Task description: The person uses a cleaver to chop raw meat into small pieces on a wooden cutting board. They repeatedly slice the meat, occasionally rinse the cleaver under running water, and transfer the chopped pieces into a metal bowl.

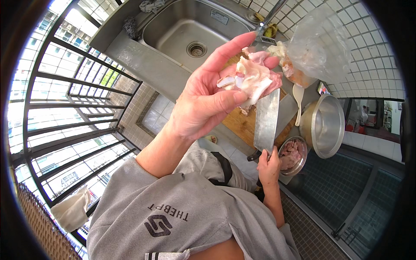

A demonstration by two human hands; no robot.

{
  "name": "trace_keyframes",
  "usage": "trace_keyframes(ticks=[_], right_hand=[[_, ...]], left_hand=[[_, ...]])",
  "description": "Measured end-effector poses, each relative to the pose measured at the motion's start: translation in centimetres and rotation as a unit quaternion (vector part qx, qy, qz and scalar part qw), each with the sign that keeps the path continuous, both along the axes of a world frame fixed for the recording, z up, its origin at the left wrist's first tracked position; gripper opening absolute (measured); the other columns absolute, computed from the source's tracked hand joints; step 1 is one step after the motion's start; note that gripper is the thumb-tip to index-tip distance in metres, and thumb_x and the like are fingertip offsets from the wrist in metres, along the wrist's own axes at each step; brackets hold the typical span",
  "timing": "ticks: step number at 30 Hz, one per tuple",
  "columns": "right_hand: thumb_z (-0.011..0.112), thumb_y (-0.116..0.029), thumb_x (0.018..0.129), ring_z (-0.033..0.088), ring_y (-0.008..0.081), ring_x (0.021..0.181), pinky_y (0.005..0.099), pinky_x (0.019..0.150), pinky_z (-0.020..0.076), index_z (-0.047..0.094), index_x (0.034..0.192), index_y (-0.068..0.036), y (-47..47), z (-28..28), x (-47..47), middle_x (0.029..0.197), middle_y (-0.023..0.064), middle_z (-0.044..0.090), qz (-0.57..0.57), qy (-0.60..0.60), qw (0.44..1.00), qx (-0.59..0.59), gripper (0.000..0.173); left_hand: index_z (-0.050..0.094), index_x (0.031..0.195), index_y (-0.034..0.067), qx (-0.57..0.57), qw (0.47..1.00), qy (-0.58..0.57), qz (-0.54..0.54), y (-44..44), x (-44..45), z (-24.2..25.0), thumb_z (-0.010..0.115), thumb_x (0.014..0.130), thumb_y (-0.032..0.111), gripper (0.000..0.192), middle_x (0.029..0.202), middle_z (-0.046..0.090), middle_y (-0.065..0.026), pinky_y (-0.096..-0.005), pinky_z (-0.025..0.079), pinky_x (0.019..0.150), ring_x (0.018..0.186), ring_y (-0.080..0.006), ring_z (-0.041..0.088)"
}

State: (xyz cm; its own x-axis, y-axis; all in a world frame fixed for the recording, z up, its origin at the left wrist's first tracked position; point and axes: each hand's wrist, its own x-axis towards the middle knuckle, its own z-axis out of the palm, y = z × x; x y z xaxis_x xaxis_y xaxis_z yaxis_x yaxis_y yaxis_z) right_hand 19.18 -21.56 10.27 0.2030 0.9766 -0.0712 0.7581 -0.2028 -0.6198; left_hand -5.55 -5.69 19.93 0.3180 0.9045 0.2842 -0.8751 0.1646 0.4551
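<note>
My left hand (211, 94), raised close to the camera, holds a piece of raw meat (252, 76) with pale fat and whitish gristle or bone. In my right hand (269, 165) is the handle of a cleaver (266, 120), its broad blade pointing away from me over a wooden cutting board (242, 125). Some raw scraps lie on the board, partly hidden behind my left hand. Beside my right hand, a metal bowl (305, 164) contains cut pink meat (292, 152). The dark handle of another tool (253, 156) shows near the cleaver's grip.
A steel sink (172, 39) lies beyond my left hand. To the right are a large metal bowl (330, 126), a white plastic spoon (298, 104) and a clear plastic bag (320, 45) by more raw meat (287, 68). A faucet (271, 16) stands behind. Metal railings (78, 110) run along the left.
</note>
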Motion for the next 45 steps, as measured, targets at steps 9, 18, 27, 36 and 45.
trace_keyframes(ticks=[9,18,27,36,45], right_hand=[[0.068,-0.008,0.081,0.064,0.0281,0.062,0.039,0.053,0.0477,0.055,0.097,-0.004,4.4,2.7,-0.8,0.069,0.0103,0.062,0.093,-0.115,0.981,0.128,0.021],[0.073,-0.006,0.07,0.063,0.0312,0.069,0.0426,0.059,0.0493,0.051,0.082,-0.008,12.6,3.8,-0.5,0.074,0.0096,0.061,0.159,-0.254,0.946,0.122,0.025],[0.072,0.0,0.068,0.057,0.0364,0.1,0.0453,0.09,0.0442,0.05,0.089,-0.002,28.7,-0.6,-5.2,0.098,0.0166,0.057,0.19,-0.369,0.885,0.21,0.031],[0.074,-0.007,0.073,0.052,0.035,0.117,0.0447,0.108,0.0365,0.052,0.102,0.002,35.3,-3.2,-4.6,0.117,0.0169,0.055,0.091,-0.437,0.891,0.086,0.037],[0.077,-0.008,0.072,0.057,0.0336,0.098,0.04,0.088,0.0463,0.052,0.1,0.002,35.2,-2.2,-6.5,0.101,0.0167,0.056,0.052,-0.407,0.912,0.002,0.039]], left_hand=[[0.024,0.147,-0.005,-0.094,0.995,0.028,0.032,1.1,-1.2,-0.9,0.066,0.083,0.002,0.077,0.136,0.05,-0.0172,-0.037,0.043,0.108,0.123,-0.0265,0.054],[0.043,0.13,-0.01,-0.263,0.953,-0.062,0.134,7.7,-9.1,-8.4,0.053,0.092,0.001,0.04,0.134,0.05,-0.0238,-0.0395,0.043,0.11,0.126,-0.0349,0.05],[0.041,0.137,0.003,-0.26,0.962,0.043,0.067,16.5,-11.2,-13.8,0.055,0.089,-0.003,0.05,0.133,0.052,-0.02,-0.0403,0.047,0.103,0.12,-0.0336,0.055],[0.042,0.134,-0.001,-0.245,0.964,0.101,0.019,24.2,-10.9,-16.6,0.052,0.091,-0.005,0.044,0.126,0.056,-0.019,-0.0358,0.052,0.096,0.112,-0.0298,0.06],[0.055,0.112,-0.002,-0.286,0.946,0.153,-0.028,29.1,-6.7,-18.0,0.055,0.097,0.013,0.021,0.102,0.064,-0.0146,-0.0299,0.055,0.075,0.086,-0.0226,0.065]])
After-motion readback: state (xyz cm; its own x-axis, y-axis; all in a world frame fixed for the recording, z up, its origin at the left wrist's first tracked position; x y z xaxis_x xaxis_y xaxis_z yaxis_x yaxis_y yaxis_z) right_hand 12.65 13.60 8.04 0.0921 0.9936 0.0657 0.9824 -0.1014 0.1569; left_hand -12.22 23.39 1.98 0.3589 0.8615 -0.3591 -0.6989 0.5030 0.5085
